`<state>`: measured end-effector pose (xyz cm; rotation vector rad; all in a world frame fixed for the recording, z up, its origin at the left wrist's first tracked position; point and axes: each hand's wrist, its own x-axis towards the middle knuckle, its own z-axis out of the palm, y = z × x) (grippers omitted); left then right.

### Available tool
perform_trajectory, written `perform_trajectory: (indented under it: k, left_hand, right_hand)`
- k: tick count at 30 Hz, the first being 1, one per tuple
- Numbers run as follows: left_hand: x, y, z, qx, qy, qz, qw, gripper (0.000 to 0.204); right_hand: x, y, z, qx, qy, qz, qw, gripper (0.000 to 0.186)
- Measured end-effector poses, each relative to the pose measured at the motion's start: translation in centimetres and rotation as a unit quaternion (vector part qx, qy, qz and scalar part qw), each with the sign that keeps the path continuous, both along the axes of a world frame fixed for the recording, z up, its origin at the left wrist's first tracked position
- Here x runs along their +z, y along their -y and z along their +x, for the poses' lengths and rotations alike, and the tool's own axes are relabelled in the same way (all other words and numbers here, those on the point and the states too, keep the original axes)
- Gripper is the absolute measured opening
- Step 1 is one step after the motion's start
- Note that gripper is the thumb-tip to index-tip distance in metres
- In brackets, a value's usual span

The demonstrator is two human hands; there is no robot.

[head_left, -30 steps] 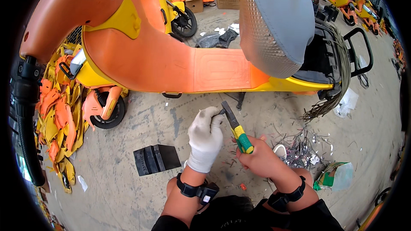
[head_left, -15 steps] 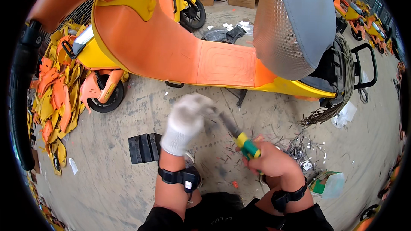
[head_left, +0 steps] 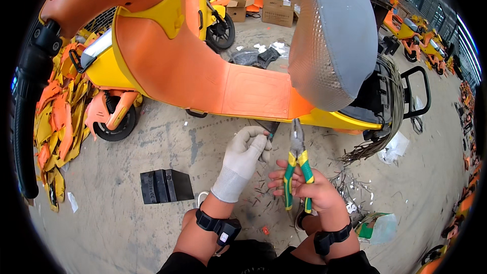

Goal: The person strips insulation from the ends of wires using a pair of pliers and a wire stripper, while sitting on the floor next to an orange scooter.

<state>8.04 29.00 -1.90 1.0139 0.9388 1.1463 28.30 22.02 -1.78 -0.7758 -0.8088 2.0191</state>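
Observation:
A white knitted glove covers my left hand (head_left: 241, 160), whose thumb and fingers are pinched together just below the scooter's edge. What they hold, if anything, is too small to make out. In my bare right hand (head_left: 319, 190) are pliers (head_left: 297, 147) with green and yellow handles, jaws pointing up and handles somewhat spread. Beyond both hands stands an orange and yellow scooter (head_left: 177, 71), side on. Its grey seat (head_left: 340, 35) is tipped up, and a bundle of thin wires (head_left: 396, 89) hangs over the rear.
Wire scraps (head_left: 345, 185) litter the floor by my right hand. A black block-shaped part (head_left: 166, 186) lies left of my left arm. Yellow and orange panels (head_left: 56, 142) are heaped at far left. Cardboard boxes (head_left: 278, 11) and another scooter's wheel (head_left: 220, 31) stand behind.
The pliers have turned from pointing up-left to upright, with my right-hand fingers loosened around them. My left hand has shifted right and slightly down, nearer the pliers. The view has shifted slightly.

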Motion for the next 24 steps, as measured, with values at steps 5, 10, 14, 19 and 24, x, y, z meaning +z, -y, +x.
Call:
perform_trajectory:
  k: [5, 10, 14, 19, 24]
  left_hand:
    - [-0.7, 0.0, 0.4, -0.031, 0.042, 0.009, 0.999, 0.025]
    - [-1.6, -0.2, 0.4, -0.045, 0.071, 0.005, 0.996, 0.024]
    - [-1.8, -0.3, 0.4, -0.034, 0.041, 0.01, 0.999, 0.023]
    - [-0.6, 0.1, 0.9, -0.033, 0.013, 0.006, 0.999, 0.021]
    - [-0.6, 0.1, 1.2, -0.064, -0.017, 0.005, 0.998, 0.02]
  right_hand:
    - [-0.5, -0.3, 0.0, 0.034, 0.014, 0.034, 0.999, 0.081]
    - [-0.9, -0.5, -0.2, 0.043, 0.018, 0.043, 0.998, 0.087]
    - [-0.4, -0.4, -0.7, -0.007, 0.061, 0.064, 0.996, 0.067]
    - [-1.8, -0.6, -1.2, -0.146, 0.17, 0.123, 0.967, 0.04]
    - [-2.6, -1.5, -2.2, -0.22, 0.012, 0.079, 0.972, 0.022]
